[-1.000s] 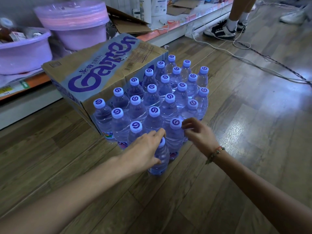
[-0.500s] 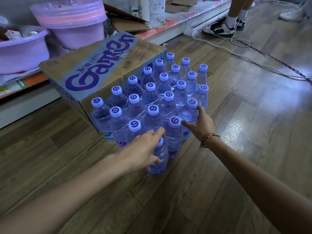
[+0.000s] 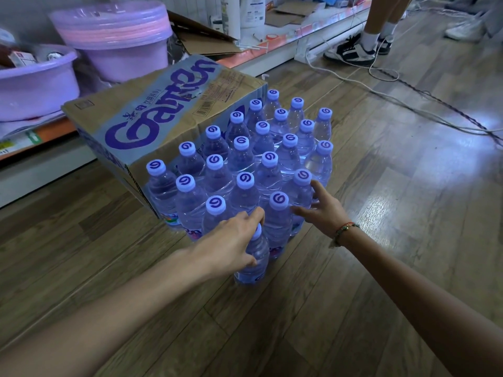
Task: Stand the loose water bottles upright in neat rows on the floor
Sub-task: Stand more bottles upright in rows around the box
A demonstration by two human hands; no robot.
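The water bottles (image 3: 242, 156) stand upright in tight rows on the wooden floor (image 3: 381, 213), pressed against the side of a cardboard carton (image 3: 141, 118) printed with large purple lettering. One more bottle, the front bottle (image 3: 253, 262), stands alone just ahead of the block, nearest you. Your left hand (image 3: 231, 246) is closed over its top, fingers curled around the cap and neck and the thumb lying down the side of the bottle, so the cap is almost hidden. Your right hand (image 3: 321, 210) is spread wide and holds nothing; its fingers reach forward, the tips touching or just beside the nearest bottles at the right corner of the block. A beaded bracelet (image 3: 343, 232) circles that wrist.

Behind the carton runs a low shelf (image 3: 49, 129) carrying two lilac plastic tubs (image 3: 117, 42) and flattened cardboard. White and dark cables (image 3: 408, 104) trail across the floor on the right, and at the top right another person's legs and sneakers (image 3: 351, 51) stand near the shelf
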